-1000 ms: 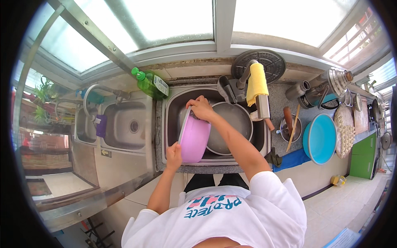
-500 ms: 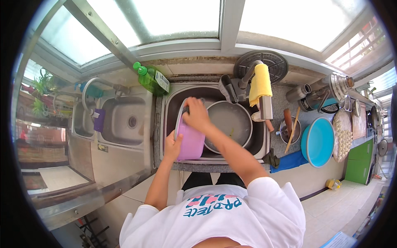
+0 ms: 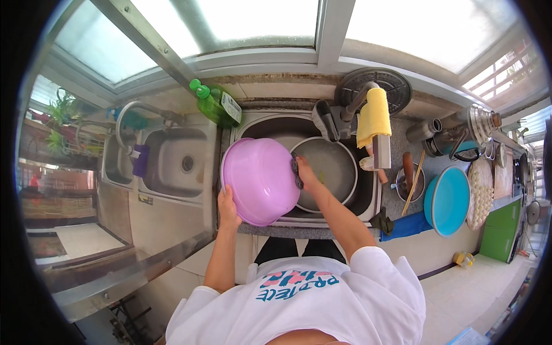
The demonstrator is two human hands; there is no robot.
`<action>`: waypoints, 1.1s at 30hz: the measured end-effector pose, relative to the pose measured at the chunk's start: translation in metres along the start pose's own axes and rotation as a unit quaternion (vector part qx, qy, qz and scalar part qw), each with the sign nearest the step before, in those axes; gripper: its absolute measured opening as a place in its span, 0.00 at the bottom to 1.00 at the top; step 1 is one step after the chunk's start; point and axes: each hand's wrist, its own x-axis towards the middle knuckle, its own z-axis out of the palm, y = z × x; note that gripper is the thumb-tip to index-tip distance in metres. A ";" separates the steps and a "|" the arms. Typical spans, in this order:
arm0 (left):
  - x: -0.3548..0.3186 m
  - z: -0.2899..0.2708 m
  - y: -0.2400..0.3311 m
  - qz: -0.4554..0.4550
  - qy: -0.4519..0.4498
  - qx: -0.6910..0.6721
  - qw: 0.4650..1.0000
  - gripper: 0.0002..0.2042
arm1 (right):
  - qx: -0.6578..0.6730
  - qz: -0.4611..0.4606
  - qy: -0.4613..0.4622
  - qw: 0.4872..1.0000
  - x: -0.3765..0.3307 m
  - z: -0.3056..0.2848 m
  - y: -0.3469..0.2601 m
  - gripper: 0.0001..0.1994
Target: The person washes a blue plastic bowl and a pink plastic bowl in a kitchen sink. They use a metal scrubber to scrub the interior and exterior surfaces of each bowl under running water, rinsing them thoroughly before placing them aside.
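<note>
Left hand: the left hand [image 3: 227, 206] grips the lower left rim of the pink plastic basin [image 3: 260, 180], fingers closed on the edge.
Right hand: the right hand [image 3: 305, 173] presses a dark scouring pad [image 3: 296, 171] against the right side of the basin, fingers closed around the pad.
Basin position: tilted with its outer underside facing up toward the camera, held over the front left corner of the right sink [image 3: 270, 129].
Right sink content: a large round metal pan [image 3: 330, 167] lies in the sink, just beside the basin on its right.
Left sink: a second stainless sink [image 3: 172, 164] sits to the left, with a curved faucet [image 3: 135, 112] above it and a purple item [image 3: 140, 161] hanging at its left edge.
Table surface: the grey stone table [image 3: 397, 207] runs right of the sinks; on it stand a small metal pot [image 3: 411, 184] with wooden utensils, a blue round lid [image 3: 448, 201] and a woven round tray [image 3: 482, 192].
Back ledge: a green detergent bottle [image 3: 215, 103] leans at the wall between the sinks; a yellow cloth [image 3: 374, 115] hangs over a fixture in front of a round black fan [image 3: 397, 86].
Front edge: a blue cloth [image 3: 408, 226] hangs over the table front.
Room: bright windows [image 3: 253, 17] span the wall above; light floor tiles [image 3: 466, 293] and a green cabinet [image 3: 499, 230] lie at the right.
</note>
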 end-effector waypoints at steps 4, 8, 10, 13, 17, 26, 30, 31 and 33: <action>-0.002 -0.001 -0.006 -0.017 0.031 -0.036 0.999 0.23 | -0.273 -0.083 0.072 0.956 -0.061 0.012 -0.017 0.30; 0.008 -0.002 -0.024 -0.059 0.029 -0.008 0.998 0.23 | -0.371 -0.227 0.087 0.896 -0.100 0.045 -0.040 0.31; 0.006 -0.001 -0.028 -0.074 0.027 -0.010 0.997 0.23 | -0.330 -0.293 0.062 0.895 -0.108 0.065 -0.063 0.30; 0.001 0.007 -0.033 -0.087 0.022 -0.029 0.996 0.22 | -0.368 -0.318 0.006 0.874 -0.086 0.076 -0.098 0.28; 0.009 0.004 -0.032 -0.095 0.013 -0.021 0.995 0.22 | -0.346 -0.247 0.036 0.904 -0.029 0.056 -0.100 0.24; 0.005 0.001 -0.026 -0.073 0.026 -0.028 0.997 0.22 | -0.368 -0.418 -0.005 0.830 -0.135 0.076 -0.095 0.20; 0.014 -0.011 -0.027 -0.090 -0.011 0.012 0.996 0.22 | -0.394 -0.391 0.027 0.831 -0.060 0.081 -0.116 0.16; 0.014 -0.010 -0.026 -0.089 -0.013 0.006 0.996 0.22 | -0.383 -0.335 0.009 0.861 -0.040 0.075 -0.121 0.17; 0.014 -0.004 -0.022 -0.084 -0.020 -0.008 0.996 0.22 | -0.369 -0.268 0.024 0.890 -0.015 0.055 -0.106 0.19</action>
